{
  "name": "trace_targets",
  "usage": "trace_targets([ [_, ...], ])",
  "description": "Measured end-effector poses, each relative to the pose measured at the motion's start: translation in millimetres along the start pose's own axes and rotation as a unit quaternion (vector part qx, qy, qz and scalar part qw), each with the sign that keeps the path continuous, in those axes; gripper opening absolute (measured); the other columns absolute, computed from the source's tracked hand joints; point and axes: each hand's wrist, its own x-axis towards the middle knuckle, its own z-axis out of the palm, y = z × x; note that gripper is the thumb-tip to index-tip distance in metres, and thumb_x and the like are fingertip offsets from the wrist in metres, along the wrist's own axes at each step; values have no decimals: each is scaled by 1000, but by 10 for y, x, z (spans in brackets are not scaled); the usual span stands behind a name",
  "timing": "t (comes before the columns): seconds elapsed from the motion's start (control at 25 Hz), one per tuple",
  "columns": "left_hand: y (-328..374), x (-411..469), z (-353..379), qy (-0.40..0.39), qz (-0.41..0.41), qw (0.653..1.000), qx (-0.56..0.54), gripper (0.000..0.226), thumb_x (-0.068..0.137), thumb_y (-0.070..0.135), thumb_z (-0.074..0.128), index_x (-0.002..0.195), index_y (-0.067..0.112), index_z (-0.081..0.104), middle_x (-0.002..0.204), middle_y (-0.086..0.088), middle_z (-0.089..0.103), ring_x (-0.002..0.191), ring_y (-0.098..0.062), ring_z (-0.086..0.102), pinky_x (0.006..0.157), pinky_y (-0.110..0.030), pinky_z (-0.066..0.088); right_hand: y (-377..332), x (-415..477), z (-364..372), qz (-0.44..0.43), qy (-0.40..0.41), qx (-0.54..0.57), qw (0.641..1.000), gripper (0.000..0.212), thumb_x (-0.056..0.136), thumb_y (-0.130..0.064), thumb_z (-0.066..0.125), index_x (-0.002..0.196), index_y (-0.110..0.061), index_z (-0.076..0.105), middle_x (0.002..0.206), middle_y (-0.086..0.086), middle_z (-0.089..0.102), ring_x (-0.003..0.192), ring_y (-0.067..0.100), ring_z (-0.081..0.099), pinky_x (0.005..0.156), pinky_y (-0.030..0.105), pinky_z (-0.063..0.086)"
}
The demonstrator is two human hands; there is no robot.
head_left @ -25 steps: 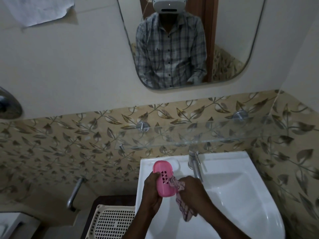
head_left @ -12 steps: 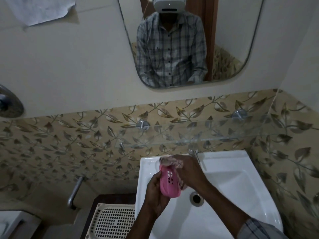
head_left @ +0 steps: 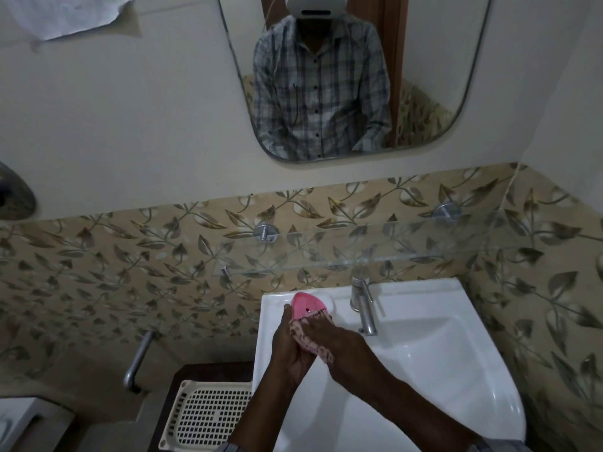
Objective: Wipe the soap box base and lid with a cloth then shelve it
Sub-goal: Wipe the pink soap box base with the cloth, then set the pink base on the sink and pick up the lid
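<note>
— What's happening at the basin?

— The left hand has its grip wrapped round the lower half of the pink soap box and holds it on end over the back left corner of the sink. The right hand has its grip closed on the patterned cloth and presses it against the box.

— Anything different from a moment ago?

— Yes. Half a second ago the cloth was bunched over the top end. Now it has slid down to the lower half, and the top shows bare and smooth. A second ago the slotted face was turned this way; now I make out only one small hole.

— So how far along is the job?

— Mid-wipe, I'd judge, with the cloth working from end to end. I see one piece only and can't tell whether it's the base or the lid. The glass shelf above the tap doesn't have the box on it yet.

— Any brand or writing?

— None I can read. The box shows no label, and the paper on the wall left of the mirror looks blank from here.
</note>
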Motion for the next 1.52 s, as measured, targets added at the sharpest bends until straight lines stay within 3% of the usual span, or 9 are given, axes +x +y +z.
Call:
trace_targets([
  [0.16,77,58,-91,-10,-7,1000,-12,70,100,50,38,145,-3,41,133,-34,52,114,-45,55,86,-60,52,287,-150,-163,-75,21,-20,997,59,71,21,66,124,-5,67,131,12,64,122,31,61,100,43,53],
  [0.28,95,123,-83,-31,-9,999,26,72,98,57,35,144,3,43,133,-31,55,115,-46,55,87,-62,51,227,59,-180,110,98,100,984,62,77,20,60,126,-18,66,113,-1,70,100,12,67,86,15,54],
  [0.4,114,166,-49,-7,9,1000,23,72,96,56,43,143,2,44,126,-31,58,107,-41,59,77,-56,58,45,54,19,163,5,171,972,40,86,-4,64,116,-28,73,106,5,77,94,13,72,81,20,57],
  [0.64,214,-44,-232,-52,-7,999,9,63,81,49,66,124,4,56,99,-20,61,92,-35,60,81,-48,55,408,233,-239,437,208,470,738,22,88,3,61,102,-10,72,85,13,78,70,28,75,57,31,58],
  [0.88,-33,-265,-133,-136,-82,987,-28,72,67,41,83,119,-5,65,106,-24,64,88,-35,63,74,-42,58,387,143,-3,512,129,609,591,38,76,1,70,111,14,60,79,30,66,58,34,65,61,45,57],
  [1.0,-94,-257,-15,-78,-83,993,24,61,81,49,65,119,1,63,100,-20,64,84,-30,61,67,-37,57,355,189,0,521,113,491,689,40,70,-8,82,104,6,65,67,15,69,46,26,64,50,31,53],
  [1.2,-71,-186,182,-41,16,998,41,54,90,42,48,123,0,57,101,-19,67,86,-30,66,69,-37,61,12,335,-86,341,160,86,922,41,87,-26,72,123,-13,60,124,4,56,105,18,60,83,17,49],
  [1.36,-41,-124,202,-5,84,993,82,51,97,39,51,127,-1,58,121,-25,64,109,-37,63,99,-50,49,-182,153,-91,210,13,125,970,46,82,-44,73,123,-25,64,107,-19,60,94,-2,59,78,3,45],
  [1.52,-70,-100,160,-22,130,981,141,49,95,39,58,124,0,63,117,-25,70,101,-37,70,81,-47,59,-195,-32,50,223,132,173,950,29,88,-18,71,117,-21,67,104,-7,67,91,7,67,73,14,56],
])
